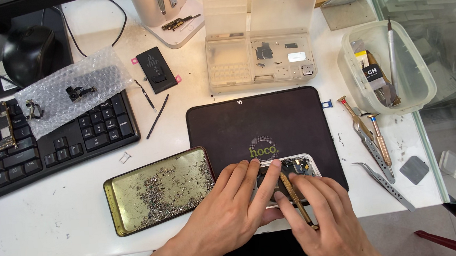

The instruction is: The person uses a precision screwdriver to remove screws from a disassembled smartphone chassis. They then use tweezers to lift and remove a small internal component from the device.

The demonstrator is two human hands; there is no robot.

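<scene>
The opened phone (pixel 291 167) lies on the black work mat (pixel 260 120) at the near edge of the white counter (pixel 56 222), just right of a gold tin tray (pixel 159 190) strewn with tiny screws. It looks light but fragile: a thin, stiff shell with exposed dark parts inside, best steadied by its outer frame rather than its innards. The left hand (pixel 234 209) rests flat on it, fingers (pixel 254 183) spread and pressing down on the frame, closed on nothing. The right hand (pixel 322 218) has its fingers pinched closed around a slim gold-coloured screwdriver (pixel 296 198), whose tip is set into the phone's upper part. More screwdrivers (pixel 372 133) and tweezers (pixel 386 180) lie to the right.
</scene>
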